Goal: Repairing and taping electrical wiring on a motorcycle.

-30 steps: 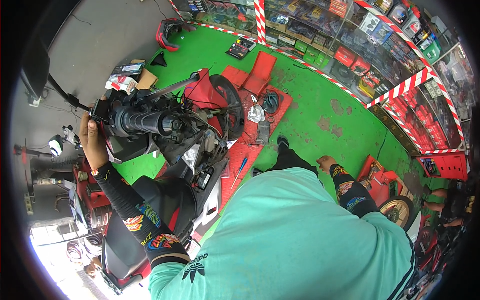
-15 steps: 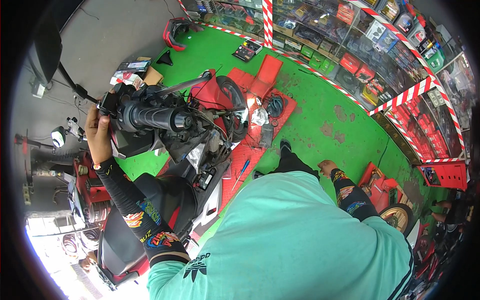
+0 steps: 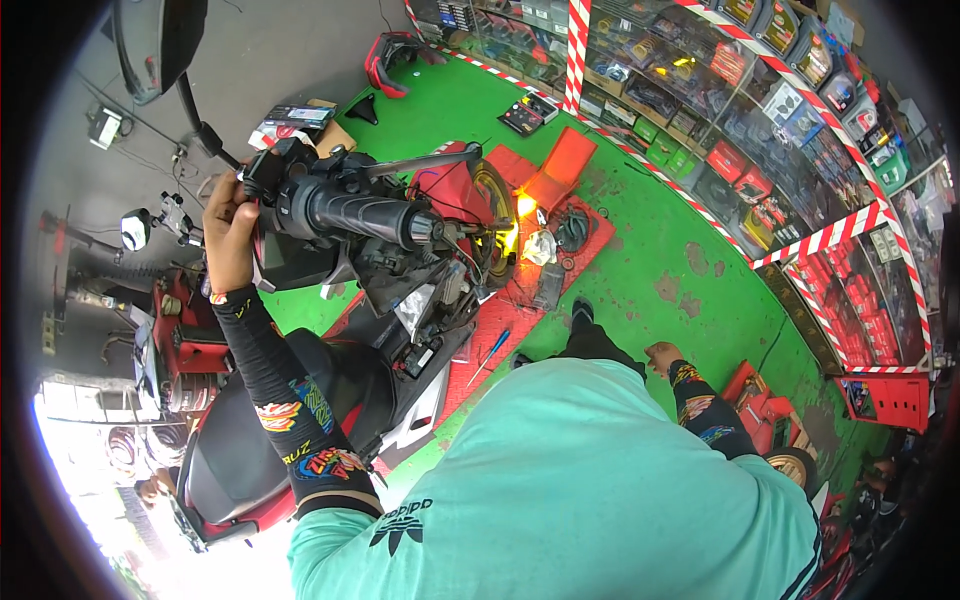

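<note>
One hand works: the left hand (image 3: 228,232), upper left of the frame, stays closed on the switch housing (image 3: 262,182) at the handlebar grip (image 3: 350,213) of the stripped scooter (image 3: 330,370), which has swung toward upper centre. The right hand (image 3: 662,356), right of centre, hangs loosely curled and empty, so the handlebar remains the focus.

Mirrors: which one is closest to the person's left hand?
The big dark mirror on the stalk rising just above the left hand; the small round mirror sits farther left, apart.
</note>
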The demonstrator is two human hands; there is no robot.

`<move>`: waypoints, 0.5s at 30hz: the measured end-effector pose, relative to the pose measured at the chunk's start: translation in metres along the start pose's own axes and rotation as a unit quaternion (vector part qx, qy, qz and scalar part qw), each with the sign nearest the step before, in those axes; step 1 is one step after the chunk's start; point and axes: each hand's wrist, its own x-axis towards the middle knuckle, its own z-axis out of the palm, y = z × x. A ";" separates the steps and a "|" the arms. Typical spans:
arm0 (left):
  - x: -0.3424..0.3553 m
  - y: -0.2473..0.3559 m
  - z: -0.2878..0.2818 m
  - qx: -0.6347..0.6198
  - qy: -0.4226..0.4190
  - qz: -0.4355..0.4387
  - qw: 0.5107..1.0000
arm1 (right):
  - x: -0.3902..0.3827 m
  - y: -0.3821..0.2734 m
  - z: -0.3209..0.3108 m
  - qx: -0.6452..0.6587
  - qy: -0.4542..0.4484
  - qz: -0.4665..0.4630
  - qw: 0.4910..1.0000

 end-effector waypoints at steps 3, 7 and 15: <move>0.002 0.000 -0.001 0.033 0.023 -0.038 0.998 | -0.005 -0.001 0.001 -0.055 0.042 -0.095 0.993; 0.004 -0.006 -0.004 0.068 0.039 -0.061 0.995 | -0.006 -0.015 -0.004 0.023 0.018 -0.015 0.999; 0.000 -0.009 0.005 0.002 0.124 -0.007 0.992 | 0.066 0.078 0.008 -0.116 0.030 -0.209 0.971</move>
